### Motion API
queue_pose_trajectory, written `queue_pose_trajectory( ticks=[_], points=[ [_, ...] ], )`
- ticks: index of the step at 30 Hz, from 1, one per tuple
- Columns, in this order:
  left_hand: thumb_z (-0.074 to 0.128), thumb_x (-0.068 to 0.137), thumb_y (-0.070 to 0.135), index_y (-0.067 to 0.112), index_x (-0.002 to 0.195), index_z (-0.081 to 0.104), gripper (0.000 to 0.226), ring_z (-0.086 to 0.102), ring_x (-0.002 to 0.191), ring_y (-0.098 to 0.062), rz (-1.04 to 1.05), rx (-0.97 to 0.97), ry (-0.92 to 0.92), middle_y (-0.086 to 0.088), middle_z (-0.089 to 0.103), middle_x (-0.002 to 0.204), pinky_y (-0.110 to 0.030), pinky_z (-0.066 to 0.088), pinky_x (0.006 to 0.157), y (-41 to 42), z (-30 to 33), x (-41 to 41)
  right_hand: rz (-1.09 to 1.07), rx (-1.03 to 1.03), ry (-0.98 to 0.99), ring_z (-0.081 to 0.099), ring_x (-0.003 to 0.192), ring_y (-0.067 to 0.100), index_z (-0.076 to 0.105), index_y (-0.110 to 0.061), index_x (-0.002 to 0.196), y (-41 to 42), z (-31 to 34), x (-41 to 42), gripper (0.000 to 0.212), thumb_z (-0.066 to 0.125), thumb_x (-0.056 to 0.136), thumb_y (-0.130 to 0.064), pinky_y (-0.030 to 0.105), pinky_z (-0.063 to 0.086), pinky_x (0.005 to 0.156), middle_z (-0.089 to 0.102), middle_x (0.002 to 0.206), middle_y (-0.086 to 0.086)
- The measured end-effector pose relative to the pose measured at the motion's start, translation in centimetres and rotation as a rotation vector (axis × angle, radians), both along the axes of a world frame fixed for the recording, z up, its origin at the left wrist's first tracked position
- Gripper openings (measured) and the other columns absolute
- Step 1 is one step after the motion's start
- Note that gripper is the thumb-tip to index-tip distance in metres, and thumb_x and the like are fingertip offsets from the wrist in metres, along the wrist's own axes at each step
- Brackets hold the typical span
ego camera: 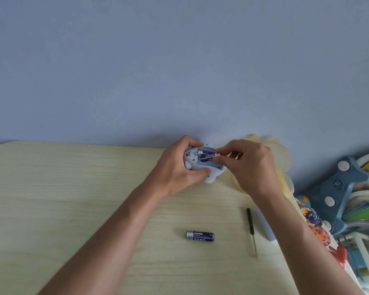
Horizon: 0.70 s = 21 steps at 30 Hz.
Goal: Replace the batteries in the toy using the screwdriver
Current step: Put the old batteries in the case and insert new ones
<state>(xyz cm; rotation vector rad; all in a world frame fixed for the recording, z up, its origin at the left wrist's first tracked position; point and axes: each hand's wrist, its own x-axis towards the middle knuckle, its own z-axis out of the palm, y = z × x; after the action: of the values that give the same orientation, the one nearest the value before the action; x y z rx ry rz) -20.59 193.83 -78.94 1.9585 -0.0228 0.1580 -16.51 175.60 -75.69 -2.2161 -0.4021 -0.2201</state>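
The toy point(200, 165) sits at the far edge of the desk point(73, 199), its open compartment facing up. Two batteries point(207, 156) lie inside, long axis left to right. The left hand point(179, 169) is closed around the toy; the right hand point(249, 165) pinches the nearer battery's end. A third battery point(200, 236) and one screwdriver point(251, 231), tip toward the near edge, lie loose. The hands hide most of the toy.

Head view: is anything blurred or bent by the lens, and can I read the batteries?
Head view: even, soft light, no glare; the table edge bows from wide-angle distortion; toy clutter at right is smeared; the loose battery is sharp but its print unreadable; both hands on the toy look reasonably crisp.
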Motion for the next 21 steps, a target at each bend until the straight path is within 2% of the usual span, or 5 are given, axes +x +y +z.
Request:
queue_pose_trajectory(
  ticks=[4, 10, 14, 17, 21],
  points=[
    [0.085, 0.075, 0.013, 0.024, 0.12, 0.06, 0.052, 0.072, 0.088, 0.002, -0.003, 0.01, -0.004, 0.013, 0.073, 0.105, -0.011, 0.052, 0.072, 0.0, 0.1, 0.0, 0.074, -0.221, -0.222, 0.054, 0.066, 0.017, 0.078, -0.013, 0.076, 0.0, -0.3, 0.6, 0.01, 0.086, 0.07, -0.012, 0.025, 0.038, 0.061, 0.066, 0.065, 0.0],
    [0.086, 0.074, 0.015, 0.025, 0.119, 0.06, 0.053, 0.072, 0.087, 0.002, -0.012, 0.014, -0.013, 0.012, 0.073, 0.105, -0.013, 0.053, 0.073, -0.1, 0.1, 0.0, 0.178, -0.364, -0.324, 0.056, 0.068, 0.029, 0.078, -0.011, 0.071, 0.4, -1.6, 1.3, 0.006, 0.082, 0.069, -0.008, 0.042, 0.051, 0.058, 0.067, 0.067, 0.007],
    [0.086, 0.074, 0.016, 0.026, 0.118, 0.06, 0.053, 0.072, 0.087, 0.002, -0.017, 0.008, -0.015, 0.011, 0.073, 0.106, -0.012, 0.052, 0.073, -0.1, 0.0, 0.0, 0.198, -0.392, -0.371, 0.055, 0.064, 0.029, 0.077, -0.009, 0.068, 0.5, -1.6, 1.4, 0.008, 0.085, 0.067, -0.006, 0.04, 0.05, 0.052, 0.063, 0.063, 0.007],
    [0.085, 0.073, 0.017, 0.026, 0.118, 0.06, 0.053, 0.073, 0.089, 0.0, -0.021, -0.001, -0.018, 0.01, 0.073, 0.107, -0.017, 0.056, 0.076, -0.1, -0.1, 0.2, 0.193, -0.468, -0.415, 0.052, 0.066, 0.024, 0.073, -0.007, 0.067, 0.7, -1.8, 1.2, 0.011, 0.082, 0.075, -0.007, 0.04, 0.048, 0.045, 0.059, 0.062, 0.004],
    [0.086, 0.073, 0.018, 0.027, 0.119, 0.06, 0.054, 0.073, 0.09, -0.002, -0.018, 0.009, -0.023, 0.009, 0.074, 0.107, -0.023, 0.059, 0.08, 0.0, -0.1, 0.1, 0.184, -0.441, -0.394, 0.054, 0.072, 0.025, 0.077, -0.01, 0.075, 0.3, -1.7, 0.8, 0.004, 0.078, 0.079, -0.012, 0.043, 0.051, 0.055, 0.066, 0.07, 0.004]
  ],
)
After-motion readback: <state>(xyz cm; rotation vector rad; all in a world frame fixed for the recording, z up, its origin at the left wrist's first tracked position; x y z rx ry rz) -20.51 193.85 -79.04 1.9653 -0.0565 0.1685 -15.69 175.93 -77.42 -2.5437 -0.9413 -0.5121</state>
